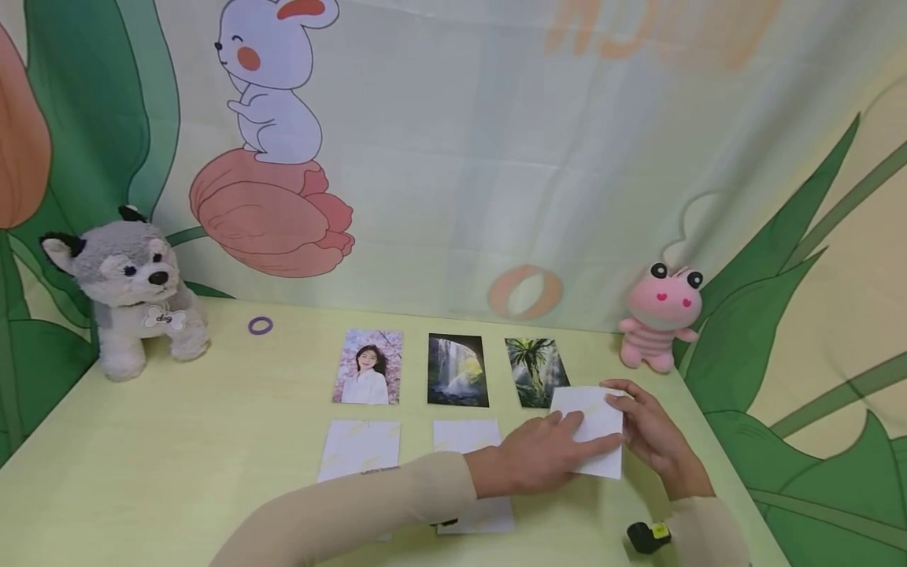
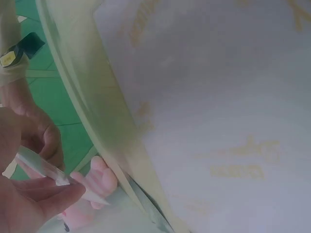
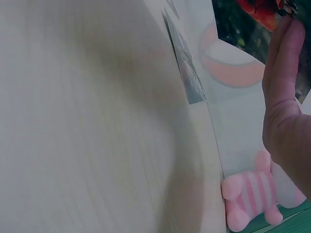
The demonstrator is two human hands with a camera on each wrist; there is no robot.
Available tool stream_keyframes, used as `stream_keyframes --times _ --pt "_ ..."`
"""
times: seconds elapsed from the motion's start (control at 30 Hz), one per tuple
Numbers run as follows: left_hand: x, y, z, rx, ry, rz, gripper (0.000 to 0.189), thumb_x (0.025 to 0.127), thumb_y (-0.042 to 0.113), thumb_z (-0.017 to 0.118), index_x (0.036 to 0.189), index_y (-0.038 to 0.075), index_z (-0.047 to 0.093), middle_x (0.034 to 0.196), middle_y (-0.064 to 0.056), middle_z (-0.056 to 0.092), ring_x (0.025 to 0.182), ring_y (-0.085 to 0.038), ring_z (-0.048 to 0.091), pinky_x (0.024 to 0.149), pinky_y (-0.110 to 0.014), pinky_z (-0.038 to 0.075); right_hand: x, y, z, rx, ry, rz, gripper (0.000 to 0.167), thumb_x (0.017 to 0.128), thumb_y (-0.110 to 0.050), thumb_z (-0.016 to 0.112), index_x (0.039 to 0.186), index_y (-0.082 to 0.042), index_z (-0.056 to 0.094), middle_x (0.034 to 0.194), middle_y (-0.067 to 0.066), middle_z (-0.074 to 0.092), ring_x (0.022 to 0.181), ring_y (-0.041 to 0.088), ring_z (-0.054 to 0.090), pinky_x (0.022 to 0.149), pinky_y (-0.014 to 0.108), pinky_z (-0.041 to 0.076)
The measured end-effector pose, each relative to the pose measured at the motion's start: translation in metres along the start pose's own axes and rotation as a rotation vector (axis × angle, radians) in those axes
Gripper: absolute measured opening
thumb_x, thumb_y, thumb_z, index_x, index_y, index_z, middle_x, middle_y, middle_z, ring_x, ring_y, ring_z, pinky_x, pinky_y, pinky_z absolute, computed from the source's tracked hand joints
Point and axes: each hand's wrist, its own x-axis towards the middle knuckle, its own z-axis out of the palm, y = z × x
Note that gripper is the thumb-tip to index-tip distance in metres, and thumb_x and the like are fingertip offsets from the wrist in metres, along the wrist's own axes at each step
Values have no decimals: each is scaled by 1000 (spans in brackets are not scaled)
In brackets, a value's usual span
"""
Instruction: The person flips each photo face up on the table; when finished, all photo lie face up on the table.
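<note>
My right hand point(image 1: 655, 437) grips a white-backed photo print point(image 1: 598, 461) by its right edge, thumb on the white back. Across that back lie the extended fingers of my left hand point(image 1: 538, 457); the left wrist view has the print almost edge-on beside the left hand point(image 2: 29, 204). Its picture side point(image 3: 243, 29), dark with an orange shape, faces the right wrist camera behind the right hand's fingers point(image 3: 284, 73). Whether it is one print or several stacked cannot be told. Just behind it lies a palm tree photo point(image 1: 534, 366), its lower right corner covered.
Left of the palm photo lie a waterfall photo point(image 1: 457, 370) and a portrait photo point(image 1: 368, 366). White-backed prints point(image 1: 361, 445) lie in front, partly under the left sleeve. A plush husky point(image 1: 145, 291), a purple ring point(image 1: 260, 325) and a pink plush toy point(image 1: 659, 315) stand or lie farther back.
</note>
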Motion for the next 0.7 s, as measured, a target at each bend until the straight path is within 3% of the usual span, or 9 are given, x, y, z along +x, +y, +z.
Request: stream_keyframes --times 0.17,0.43,0.57,0.7 --pt "-1 -2 -2 -61 -58 28 68 99 16 55 156 41 26 122 -8 54 65 -11 47 44 -18 35 0 -1 1 -18 11 15 15 106 -14 48 118 -15 55 102 -4 67 89 7 68 73 23 58" --pt "-3 -6 -1 -117 -25 50 75 93 8 60 155 38 31 140 -13 49 72 -13 59 47 -17 38 2 -1 1 -20 -5 15 15 108 -21 43 117 -18 55 105 -5 64 93 7 64 77 24 57" --pt "-1 -7 -1 -189 -2 3 75 89 3 63 151 36 35 141 -13 48 65 -11 56 45 -16 38 1 -2 0 42 -124 -1 26 110 -31 31 122 -20 52 109 -4 62 96 8 62 77 24 57" --pt "1 -6 -1 -336 39 -43 77 85 -3 66 149 29 38 139 -9 52 52 -6 44 45 -14 33 0 -1 2 156 -274 13 40 109 -42 21 131 -22 47 115 -3 57 101 9 61 81 25 56"
